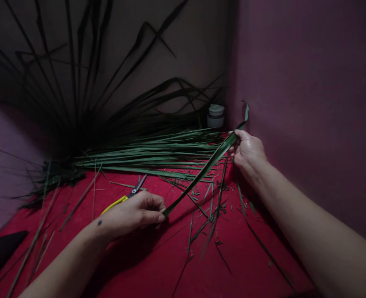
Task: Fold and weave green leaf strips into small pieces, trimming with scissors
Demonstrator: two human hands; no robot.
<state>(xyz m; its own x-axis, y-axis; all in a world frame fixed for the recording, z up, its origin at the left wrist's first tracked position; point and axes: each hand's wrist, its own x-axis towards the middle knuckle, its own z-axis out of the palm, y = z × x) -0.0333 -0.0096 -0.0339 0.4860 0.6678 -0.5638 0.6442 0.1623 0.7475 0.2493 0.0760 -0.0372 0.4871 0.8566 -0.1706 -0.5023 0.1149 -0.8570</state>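
Note:
A long green palm leaf strip [205, 169] stretches slantwise between my two hands above the red surface. My left hand [141, 210] pinches its lower, nearer end between thumb and fingers. Farther up, my right hand [246, 149] is closed around the strip, and its thin, bent tip sticks out past the fingers. Just behind my left hand lie scissors [128, 195] with yellow handles, partly covered by that hand and wrist. Beyond both hands, a bundle of green leaf strips [152, 153] lies flat, side by side.
Leaf scraps and short cut bits [215, 211] are scattered over the red cloth [232, 260]. A small jar with a white lid [215, 116] stands in the back corner. Dark fronds [77, 82] fan up at the back left. A purple wall [310, 103] rises on the right.

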